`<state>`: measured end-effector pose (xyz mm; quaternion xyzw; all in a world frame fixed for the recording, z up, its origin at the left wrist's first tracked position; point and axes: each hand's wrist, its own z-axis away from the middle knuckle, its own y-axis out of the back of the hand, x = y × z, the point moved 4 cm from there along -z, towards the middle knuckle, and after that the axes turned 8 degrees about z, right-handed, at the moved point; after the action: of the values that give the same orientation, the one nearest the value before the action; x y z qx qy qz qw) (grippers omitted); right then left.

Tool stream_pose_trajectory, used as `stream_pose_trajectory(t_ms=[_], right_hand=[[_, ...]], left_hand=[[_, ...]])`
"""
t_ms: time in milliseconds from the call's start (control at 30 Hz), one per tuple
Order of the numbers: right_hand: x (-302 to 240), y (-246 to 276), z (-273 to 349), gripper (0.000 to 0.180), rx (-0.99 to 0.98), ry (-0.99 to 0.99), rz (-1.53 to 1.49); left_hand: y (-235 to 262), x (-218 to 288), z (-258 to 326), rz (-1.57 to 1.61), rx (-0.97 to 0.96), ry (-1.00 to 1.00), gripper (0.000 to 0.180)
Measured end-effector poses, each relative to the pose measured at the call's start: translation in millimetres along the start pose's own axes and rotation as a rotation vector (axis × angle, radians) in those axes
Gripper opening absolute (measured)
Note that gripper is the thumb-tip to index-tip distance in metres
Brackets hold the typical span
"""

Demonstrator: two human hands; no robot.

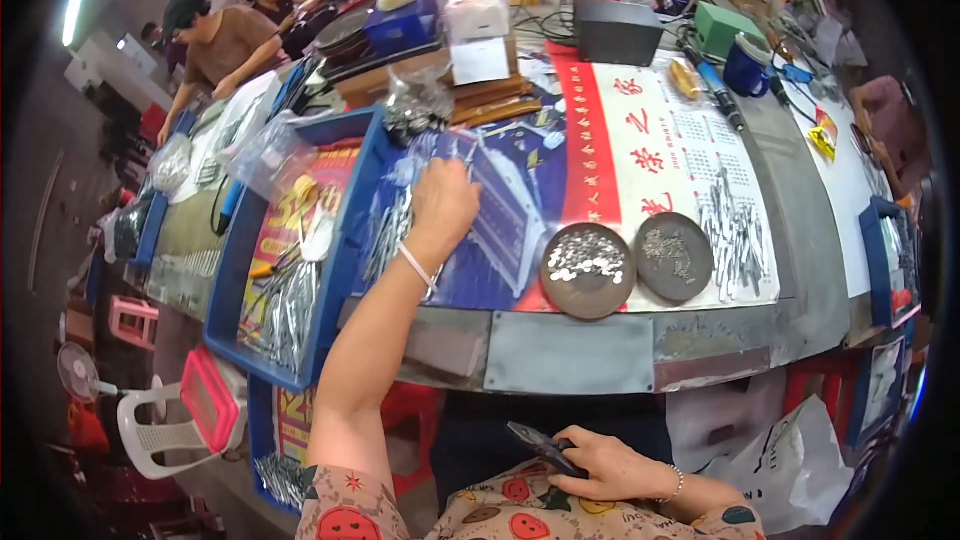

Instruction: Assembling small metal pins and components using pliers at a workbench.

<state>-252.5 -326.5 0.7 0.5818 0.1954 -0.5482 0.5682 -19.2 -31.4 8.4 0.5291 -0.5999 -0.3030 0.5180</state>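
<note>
My left hand (447, 202) reaches out over the blue printed sheet, its fingers curled together at the far side of a pile of thin silvery metal strips (388, 240). What its fingertips hold, if anything, is too small to make out. Close to my body, my right hand (612, 465) is closed around a dark, flat, phone-like object (540, 445). On the table between the two piles of strips stand a round dish of shiny small discs (588, 308) and a second dish of tiny metal parts (690, 285). More metal strips (735, 240) lie on the calendar sheet to the right.
A blue crate (350, 180) with bagged strips and pliers-like tools stands at the left. Behind are a plastic bag of parts (418, 100), a dark box (617, 32), a blue mug (747, 65) and a screwdriver-like tool (720, 95). Another person (225, 45) works at the far left.
</note>
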Motion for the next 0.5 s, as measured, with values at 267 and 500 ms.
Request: stream_pose_trajectory(t_ms=[267,500], right_hand=[[19,8,-2,0.035,0.041,0.070,-0.020],[6,9,-5,0.036,0.134,0.274,0.028]], left_hand=[[-46,-31,-79,0.088,-0.093,0.152,0.033],[11,-19,-54,0.857,0.069,0.009,0.019]])
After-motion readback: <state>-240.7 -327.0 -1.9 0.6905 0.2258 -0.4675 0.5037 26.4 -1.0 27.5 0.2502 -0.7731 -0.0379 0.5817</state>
